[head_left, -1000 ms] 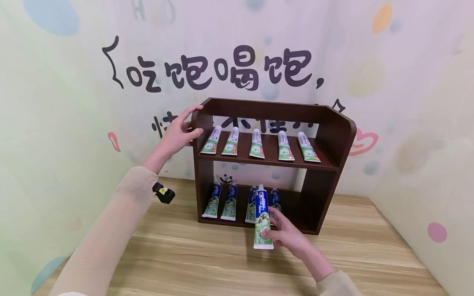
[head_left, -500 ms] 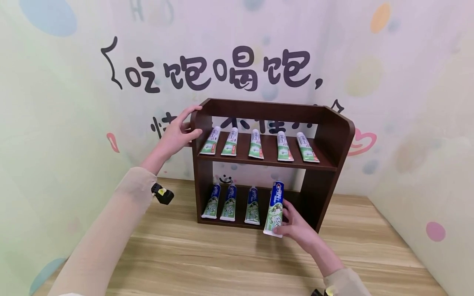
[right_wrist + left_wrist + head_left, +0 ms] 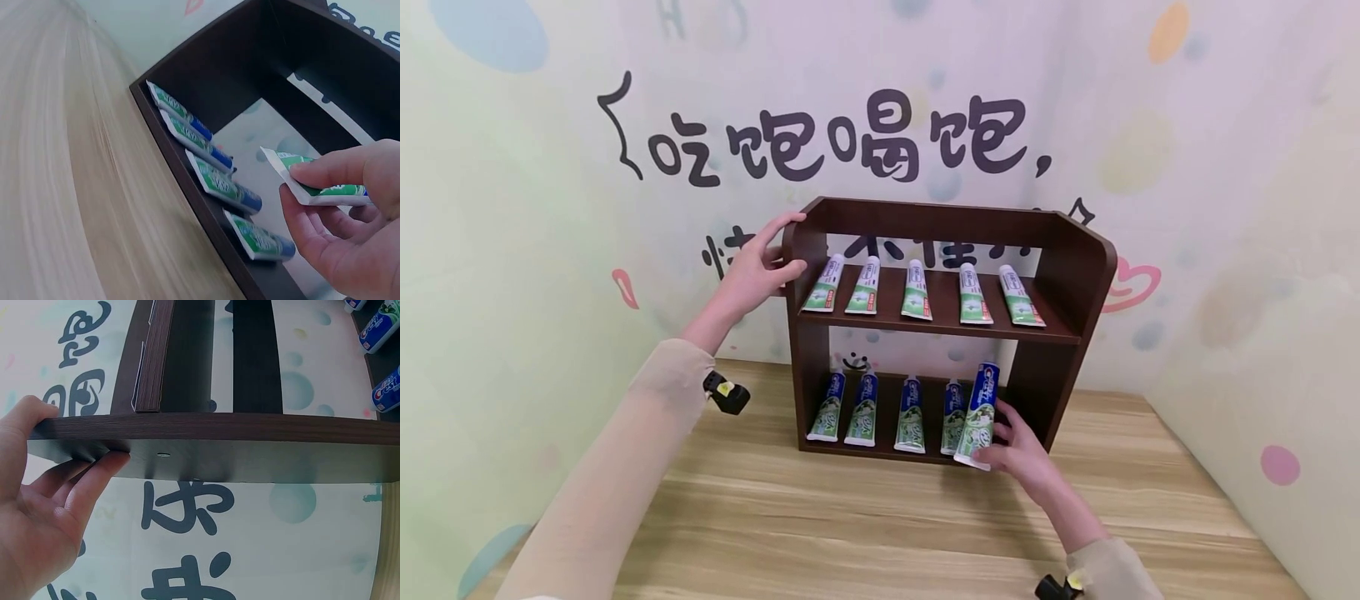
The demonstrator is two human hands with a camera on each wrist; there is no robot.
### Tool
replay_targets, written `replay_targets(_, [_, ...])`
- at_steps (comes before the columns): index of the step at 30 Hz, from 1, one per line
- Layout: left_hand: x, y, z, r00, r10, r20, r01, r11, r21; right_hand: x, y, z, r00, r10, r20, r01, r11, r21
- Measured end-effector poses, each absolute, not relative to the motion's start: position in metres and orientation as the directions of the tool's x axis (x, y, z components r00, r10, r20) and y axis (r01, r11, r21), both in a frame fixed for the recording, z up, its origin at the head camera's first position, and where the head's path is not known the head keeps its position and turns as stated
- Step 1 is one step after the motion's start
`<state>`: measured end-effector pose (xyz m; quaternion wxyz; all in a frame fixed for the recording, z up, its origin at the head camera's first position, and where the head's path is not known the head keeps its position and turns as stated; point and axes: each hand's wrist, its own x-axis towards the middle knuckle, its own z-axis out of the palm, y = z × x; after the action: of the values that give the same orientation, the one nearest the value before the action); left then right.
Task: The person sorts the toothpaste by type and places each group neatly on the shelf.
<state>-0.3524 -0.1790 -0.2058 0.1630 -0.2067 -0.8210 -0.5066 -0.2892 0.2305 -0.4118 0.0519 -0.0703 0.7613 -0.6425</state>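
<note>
My right hand [image 3: 1024,457] pinches a blue, green and white toothpaste tube [image 3: 979,417], thumb on its printed front and fingers behind. The tube leans with its cap end up, at the right part of the lower shelf, overlapping the front edge in the head view. In the right wrist view, its flat white crimped end [image 3: 284,172] points away from the palm. On the upper left side of the dark brown two-tier rack [image 3: 943,332], my left hand [image 3: 754,271] grips the side panel [image 3: 250,459], fingers bent against its outer face and edge.
Several matching tubes, among them one toothpaste tube [image 3: 910,417], lie in a row on the lower shelf. Above them lie several white and green tubes, one toothpaste tube [image 3: 916,292] mid-row. The rack stands on a wooden table [image 3: 820,517] before a printed wall [image 3: 1225,208].
My right hand has carried the toothpaste tube rightward and a little back toward the lower shelf, uncovering the neighbouring tube at its left. My left hand keeps its hold on the rack.
</note>
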Motion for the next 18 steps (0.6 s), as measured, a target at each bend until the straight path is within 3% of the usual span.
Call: replay_targets(18, [-0.325,-0.171,-0.192,-0.868,0.19,0.459,0.496,0.395,0.773,-0.302,0.246,-0.431,-0.993,0.042,0.108,-0.085,0.361,-0.929])
